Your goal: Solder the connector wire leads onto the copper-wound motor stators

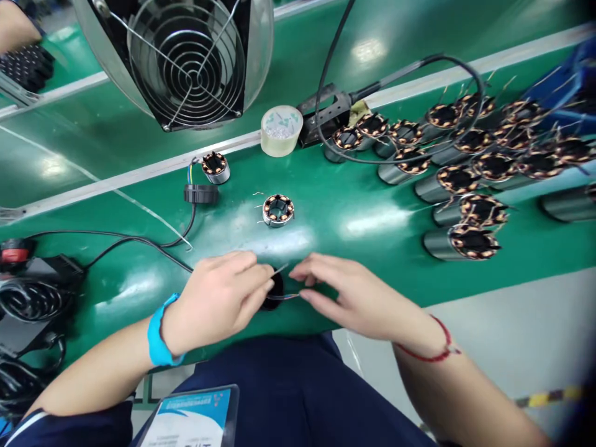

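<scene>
My left hand (223,288) is closed in a pinch, and a thin, pale, wire-like piece (281,269) sticks out from its fingertips. Just below those fingertips, thin cable wires (289,297) run rightward across a dark round part (276,287), mostly hidden by the hand. My right hand (347,292) is open, its thumb and fingers apart; the thumb tip is at the wire ends, whether touching I cannot tell. Beyond both hands a motor stator (278,211) with copper windings stands on the green bench (326,239), with short wire ends on its left.
A fan (193,77) stands at the back, beside a tape roll (281,130) and a black tool (328,115) with a cable. Several stators (460,180) crowd the right. A black ring cap (201,194) and another stator (215,167) stand left, near coiled cables (32,301).
</scene>
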`<action>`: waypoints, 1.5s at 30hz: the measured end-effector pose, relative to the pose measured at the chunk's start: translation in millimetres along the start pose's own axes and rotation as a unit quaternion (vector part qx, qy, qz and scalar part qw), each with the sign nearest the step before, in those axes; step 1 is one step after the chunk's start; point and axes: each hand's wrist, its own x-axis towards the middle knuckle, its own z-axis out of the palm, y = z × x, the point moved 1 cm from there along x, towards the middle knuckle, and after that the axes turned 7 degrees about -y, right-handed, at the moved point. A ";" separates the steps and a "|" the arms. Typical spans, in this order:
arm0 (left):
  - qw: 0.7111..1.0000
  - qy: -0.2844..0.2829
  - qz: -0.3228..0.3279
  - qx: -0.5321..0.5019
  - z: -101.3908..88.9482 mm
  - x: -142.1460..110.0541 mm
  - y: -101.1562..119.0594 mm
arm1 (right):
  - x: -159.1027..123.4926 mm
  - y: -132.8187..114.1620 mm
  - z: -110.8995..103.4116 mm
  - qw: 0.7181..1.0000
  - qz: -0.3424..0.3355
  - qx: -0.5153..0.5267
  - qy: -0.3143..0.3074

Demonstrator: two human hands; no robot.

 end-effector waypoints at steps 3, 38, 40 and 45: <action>1.000 -0.005 0.019 0.004 4.7 -1.9 2.6 | -8.3 1.2 17.9 0.999 0.002 0.039 -0.006; 0.957 0.081 -0.146 -0.239 35.7 24.6 -12.8 | 51.8 -3.8 43.8 0.867 0.016 0.311 0.388; 0.944 0.079 -0.162 -0.276 36.6 26.9 -14.8 | 53.5 -7.3 37.5 0.889 0.009 0.281 0.362; 0.922 0.046 -0.210 -0.322 41.1 28.6 -23.5 | 59.7 14.9 -17.0 0.937 0.008 0.180 0.300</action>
